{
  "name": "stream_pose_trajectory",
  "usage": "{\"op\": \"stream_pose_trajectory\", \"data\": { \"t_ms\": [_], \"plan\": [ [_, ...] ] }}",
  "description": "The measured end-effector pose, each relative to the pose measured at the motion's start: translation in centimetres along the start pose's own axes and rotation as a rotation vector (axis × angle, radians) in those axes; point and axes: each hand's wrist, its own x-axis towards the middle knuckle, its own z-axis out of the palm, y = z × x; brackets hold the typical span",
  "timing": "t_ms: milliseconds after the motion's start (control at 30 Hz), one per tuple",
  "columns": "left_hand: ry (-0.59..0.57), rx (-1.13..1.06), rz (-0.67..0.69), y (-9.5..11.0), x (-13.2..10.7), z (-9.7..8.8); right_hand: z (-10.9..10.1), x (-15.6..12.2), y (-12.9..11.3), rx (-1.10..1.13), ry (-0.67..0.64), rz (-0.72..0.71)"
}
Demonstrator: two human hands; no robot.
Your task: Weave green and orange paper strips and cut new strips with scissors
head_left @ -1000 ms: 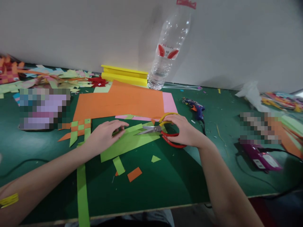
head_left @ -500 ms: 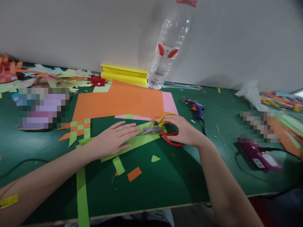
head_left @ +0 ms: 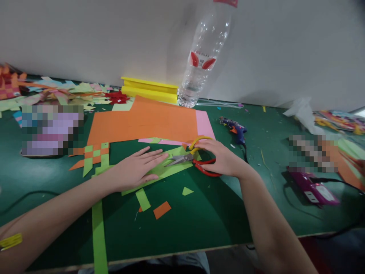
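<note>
My left hand [head_left: 139, 167] lies flat, fingers stretched out, on light green paper [head_left: 175, 169]. My right hand [head_left: 225, 158] grips scissors [head_left: 186, 157] by their yellow and red handles. The blades lie slightly apart over the green paper, pointing left, with their tips close to my left fingertips. Beside my left wrist is a woven green-and-orange paper piece [head_left: 97, 154]. A long green strip [head_left: 99, 236] runs from under my left forearm to the table's front edge. Small green [head_left: 143, 200] and orange [head_left: 162, 210] scraps lie in front of my hands.
Orange sheets [head_left: 142, 121] lie behind my hands, with a yellow folded strip [head_left: 149, 90] and a tall clear bottle [head_left: 199, 64] by the wall. A glue gun [head_left: 235, 129] and a purple power box [head_left: 310, 186] are rightward. Paper scraps [head_left: 71, 91] pile up back left.
The scissors' blades have shifted slightly left and down, and their tips now reach below my left fingertips. My left hand stays in place. Something like fingers shows at the far right edge.
</note>
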Motion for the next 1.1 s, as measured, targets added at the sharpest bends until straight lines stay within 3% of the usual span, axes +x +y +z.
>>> {"op": "stream_pose_trajectory", "data": {
  "t_ms": [600,900,1100],
  "plan": [
    [-0.005,-0.031,-0.015,-0.2,0.0,0.0,0.1,0.3,-0.5,-0.033,0.008,0.001],
    [-0.029,-0.034,-0.027,-0.1,0.1,-0.2,0.5,-0.1,0.4,-0.026,-0.046,0.030],
    [-0.046,-0.036,-0.043,0.4,-0.2,-0.6,0.6,0.4,-0.9,-0.032,-0.041,0.025]
  ]
}}
